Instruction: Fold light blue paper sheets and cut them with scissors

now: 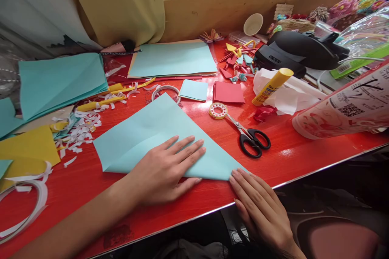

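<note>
A light blue sheet of paper (152, 125), folded over along its near side, lies on the red table (170, 206). My left hand (170, 168) rests flat on its middle, fingers spread towards the right. At the sheet's pointed right corner, my right hand (258, 202) lays its outstretched fingertips on the paper, close to the table's front edge. Black-handled scissors (251, 137) lie just beyond that corner, their tips at a small roll of tape (218, 110). Past the sheet are a stack of small blue squares (193, 90) and a stack of red squares (228, 92).
Blue sheets (60, 81) and white paper scraps (80, 131) lie at the left, with a large tape roll (22, 206) nearer. On the right stand a yellow glue stick (272, 87) and a tilted printed cup (343, 105). A black device (298, 50) sits behind them.
</note>
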Motion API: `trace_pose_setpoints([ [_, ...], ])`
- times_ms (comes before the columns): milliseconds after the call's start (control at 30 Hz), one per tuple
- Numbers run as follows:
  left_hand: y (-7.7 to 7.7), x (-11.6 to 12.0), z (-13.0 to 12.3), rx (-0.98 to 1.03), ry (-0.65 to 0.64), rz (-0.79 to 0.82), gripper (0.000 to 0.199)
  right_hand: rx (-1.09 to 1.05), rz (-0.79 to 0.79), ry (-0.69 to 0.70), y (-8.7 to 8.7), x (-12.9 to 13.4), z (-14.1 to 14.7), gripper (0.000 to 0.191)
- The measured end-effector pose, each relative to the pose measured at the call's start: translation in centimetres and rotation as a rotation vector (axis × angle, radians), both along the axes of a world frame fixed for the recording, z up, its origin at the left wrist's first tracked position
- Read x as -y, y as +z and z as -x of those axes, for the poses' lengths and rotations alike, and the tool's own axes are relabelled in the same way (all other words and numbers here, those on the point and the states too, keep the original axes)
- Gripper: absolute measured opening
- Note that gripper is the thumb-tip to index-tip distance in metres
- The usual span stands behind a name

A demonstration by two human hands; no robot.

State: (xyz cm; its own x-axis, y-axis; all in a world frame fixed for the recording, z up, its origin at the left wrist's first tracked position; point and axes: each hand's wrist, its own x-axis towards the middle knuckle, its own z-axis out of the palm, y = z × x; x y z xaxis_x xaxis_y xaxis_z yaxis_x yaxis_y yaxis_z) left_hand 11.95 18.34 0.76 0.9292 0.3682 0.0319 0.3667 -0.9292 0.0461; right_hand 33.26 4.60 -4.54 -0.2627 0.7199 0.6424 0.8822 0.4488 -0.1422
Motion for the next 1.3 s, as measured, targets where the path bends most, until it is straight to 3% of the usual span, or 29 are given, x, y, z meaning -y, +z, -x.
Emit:
trace_pose_setpoints([
  [1300,0.14,-0.88,-0.24,0.038,-0.049,0.059,0.059,-0.028,-0.001,-0.021,-0.20,0.04,0.42,0.030],
])
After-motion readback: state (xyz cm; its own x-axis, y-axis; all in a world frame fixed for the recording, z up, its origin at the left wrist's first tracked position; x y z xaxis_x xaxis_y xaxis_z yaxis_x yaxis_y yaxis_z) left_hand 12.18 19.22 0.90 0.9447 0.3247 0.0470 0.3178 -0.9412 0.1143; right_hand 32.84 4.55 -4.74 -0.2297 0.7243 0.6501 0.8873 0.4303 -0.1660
